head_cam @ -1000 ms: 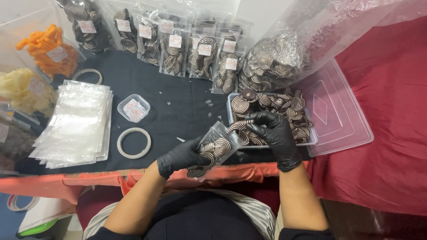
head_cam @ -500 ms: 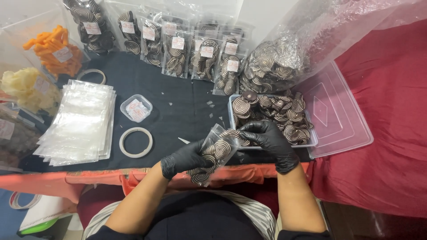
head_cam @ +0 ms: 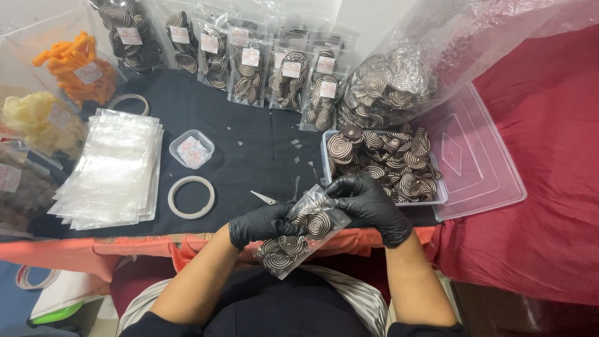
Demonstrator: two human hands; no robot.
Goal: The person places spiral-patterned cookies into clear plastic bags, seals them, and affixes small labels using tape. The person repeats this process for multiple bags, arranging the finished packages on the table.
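Starting left: stack of empty clear bags [head_cam: 109,168], tape ring [head_cam: 191,197] on the counter [head_cam: 262,156]. Left hand [head_cam: 261,223] fingers pinch the half-filled cookie pouch [head_cam: 301,231] at the counter's near edge; right hand [head_cam: 368,205] fingers pinch its mouth. Cookie tub [head_cam: 387,165] just beyond.

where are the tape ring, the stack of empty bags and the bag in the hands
tape ring [head_cam: 191,197]: head view, on its right rim
stack of empty bags [head_cam: 112,170]: head view, top bag's middle
bag in the hands [head_cam: 284,246]: head view, lower filled part
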